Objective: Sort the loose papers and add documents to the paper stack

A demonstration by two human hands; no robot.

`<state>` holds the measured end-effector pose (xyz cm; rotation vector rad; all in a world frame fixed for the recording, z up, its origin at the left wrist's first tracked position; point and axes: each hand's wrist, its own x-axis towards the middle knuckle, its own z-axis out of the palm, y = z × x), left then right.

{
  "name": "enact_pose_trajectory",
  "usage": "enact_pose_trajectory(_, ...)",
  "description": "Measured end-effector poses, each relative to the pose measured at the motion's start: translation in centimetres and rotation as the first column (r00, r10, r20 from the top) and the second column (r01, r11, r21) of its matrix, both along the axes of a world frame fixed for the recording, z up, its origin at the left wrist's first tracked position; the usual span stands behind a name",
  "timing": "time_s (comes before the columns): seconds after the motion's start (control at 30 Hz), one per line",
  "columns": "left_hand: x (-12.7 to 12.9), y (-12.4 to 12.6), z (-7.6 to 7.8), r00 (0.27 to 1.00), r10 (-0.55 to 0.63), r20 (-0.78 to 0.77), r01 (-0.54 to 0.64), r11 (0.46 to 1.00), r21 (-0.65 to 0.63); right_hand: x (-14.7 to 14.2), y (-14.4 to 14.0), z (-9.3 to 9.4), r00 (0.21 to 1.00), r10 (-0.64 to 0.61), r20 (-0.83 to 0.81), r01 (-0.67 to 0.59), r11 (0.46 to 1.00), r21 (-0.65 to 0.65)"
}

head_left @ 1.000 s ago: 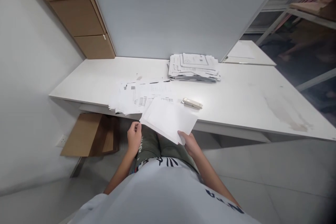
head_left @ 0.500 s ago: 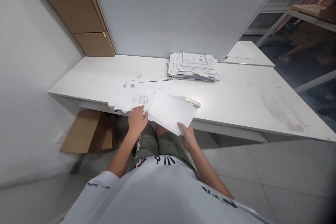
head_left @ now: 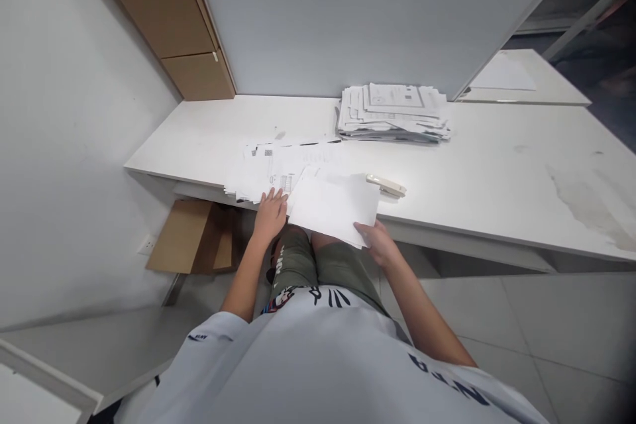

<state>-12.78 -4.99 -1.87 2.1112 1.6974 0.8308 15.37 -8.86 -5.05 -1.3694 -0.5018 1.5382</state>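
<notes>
A person in a white shirt and olive shorts pinches the near corner of smooth, plain white sheets between right thumb and fingers, the right hand closed on them, the paper spanning leftward toward the left hand. That hand lies palm down, fingers slightly spread, on loosely fanned printed sheets just ahead of it. Beyond the right hand rests a glossy, cream, elongated stapler; farther ahead, a thick, ragged-edged paper stack. All lie on a flat white table, stained far to the right hand's right. Behind rises a smooth pale-grey panel, with square-cornered brown cardboard boxes beyond the left hand, leftward.
</notes>
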Motion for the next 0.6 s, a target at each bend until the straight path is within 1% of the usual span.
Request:
enact_pose_trajectory(0.1, -1.4, 0.0, 0.7, 0.993, -0.046, 0.108, 0.051, 0.998, -0.040, 0.0, 0.4, 0.6, 0.998, 0.023, 0.067, -0.024, 1.000, 0.017)
enact_pose_trajectory(0.17, -1.8, -0.2, 1.3, 0.983, -0.048, 0.179, 0.057, 0.997, -0.048, 0.2, 0.5, 1.1, 0.995, 0.040, 0.088, -0.042, 0.999, 0.016)
enact_pose_trajectory(0.2, -1.8, -0.5, 1.6, 0.973, -0.025, 0.231, 0.034, 0.999, -0.035, 0.2, 0.5, 1.4, 0.995, 0.053, 0.090, -0.054, 0.998, 0.011)
enact_pose_trajectory(0.23, -1.8, -0.8, 1.8, 0.952, 0.022, 0.306, -0.019, 1.000, -0.012, 0.3, 0.5, 1.6, 0.994, 0.064, 0.089, -0.064, 0.998, 0.002)
enact_pose_trajectory(0.27, -1.7, -1.2, 2.0, 0.912, 0.090, 0.400, -0.103, 0.995, 0.011, 0.4, 0.5, 1.8, 0.994, 0.073, 0.086, -0.073, 0.997, -0.005)
enact_pose_trajectory(0.3, -1.6, -1.7, 2.0, 0.848, 0.174, 0.500, -0.211, 0.977, 0.018, 0.4, 0.5, 2.0, 0.993, 0.080, 0.082, -0.080, 0.997, -0.009)
enact_pose_trajectory(0.33, -1.4, -2.1, 1.9, 0.768, 0.259, 0.586, -0.319, 0.948, -0.001, 0.4, 0.5, 2.2, 0.993, 0.084, 0.078, -0.083, 0.996, -0.011)
enact_pose_trajectory(0.37, -1.1, -2.4, 1.6, 0.692, 0.333, 0.641, -0.401, 0.915, -0.043, 0.4, 0.6, 2.3, 0.994, 0.080, 0.077, -0.080, 0.997, -0.013)
enact_pose_trajectory(0.4, -0.8, -2.7, 1.3, 0.636, 0.395, 0.663, -0.447, 0.889, -0.101, 0.3, 0.6, 2.4, 0.994, 0.073, 0.077, -0.073, 0.997, -0.011)
enact_pose_trajectory(0.43, -0.4, -2.9, 0.8, 0.597, 0.442, 0.670, -0.453, 0.874, -0.173, 0.2, 0.7, 2.4, 0.995, 0.065, 0.078, -0.065, 0.998, -0.007)
enact_pose_trajectory(0.47, 0.1, -3.0, 0.4, 0.567, 0.475, 0.672, -0.431, 0.867, -0.250, 0.2, 0.8, 2.4, 0.995, 0.060, 0.081, -0.060, 0.998, -0.005)
enact_pose_trajectory(0.53, 1.3, -2.9, -0.5, 0.520, 0.501, 0.692, -0.325, 0.865, -0.382, 0.2, 1.0, 2.3, 0.994, 0.065, 0.086, -0.065, 0.998, -0.001)
enact_pose_trajectory(0.6, 2.6, -2.8, -1.0, 0.454, 0.487, 0.746, -0.220, 0.873, -0.436, 0.3, 1.1, 2.4, 0.992, 0.083, 0.094, -0.084, 0.996, 0.000)
